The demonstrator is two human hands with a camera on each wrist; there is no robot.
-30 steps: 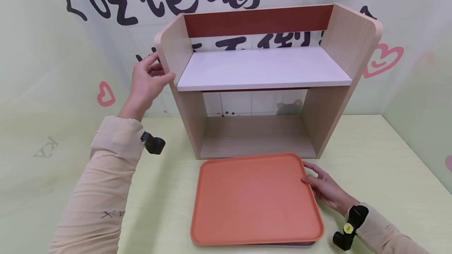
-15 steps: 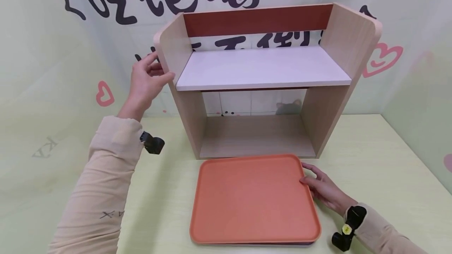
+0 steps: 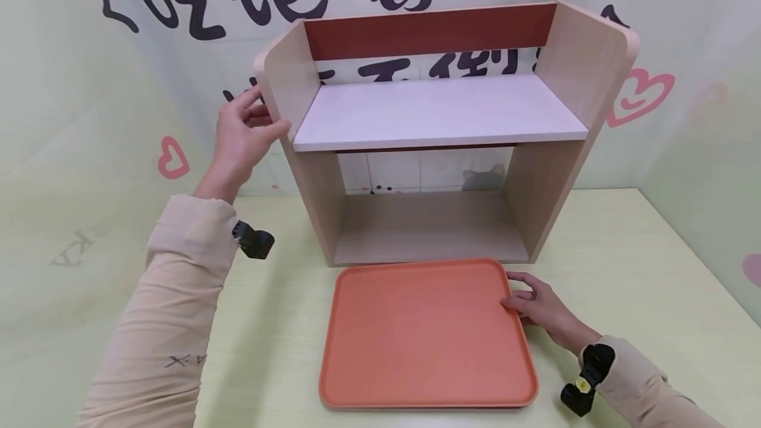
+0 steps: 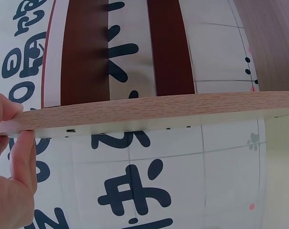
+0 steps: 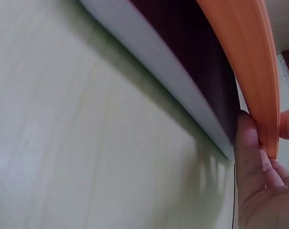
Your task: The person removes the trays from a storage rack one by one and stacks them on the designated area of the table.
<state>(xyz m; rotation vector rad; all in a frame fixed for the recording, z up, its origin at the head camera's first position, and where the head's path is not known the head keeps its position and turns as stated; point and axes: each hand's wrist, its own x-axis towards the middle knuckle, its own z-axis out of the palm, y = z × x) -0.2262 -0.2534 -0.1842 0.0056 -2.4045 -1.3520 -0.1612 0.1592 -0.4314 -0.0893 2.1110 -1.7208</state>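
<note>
A wooden desk shelf (image 3: 303, 210) with a white middle board (image 3: 440, 111) stands on the table. My left hand (image 3: 238, 144) pinches the upper left side panel (image 4: 134, 107), its thumb on the front edge; the left wrist view shows fingers on both faces. In front of the shelf is an orange tray (image 3: 425, 335), its right edge pinched between thumb and fingers of my right hand (image 3: 553, 316). The right wrist view shows the tray's rim (image 5: 259, 86) raised above a flat dark-topped thing with a pale side (image 5: 168, 71), perhaps a thick book; its kind is unclear.
Shelf and tray share a pale wood table (image 3: 618, 269). Behind hangs a white cloth (image 3: 196, 84) with black characters and pink hearts. A dark red back rail (image 3: 428, 32) spans the shelf's top. The tray's far edge lies close to the shelf's base.
The tray's right side and my right hand have shifted slightly left. The strip of the thing under the tray's front edge has nearly gone from sight. My left hand keeps its grip.
</note>
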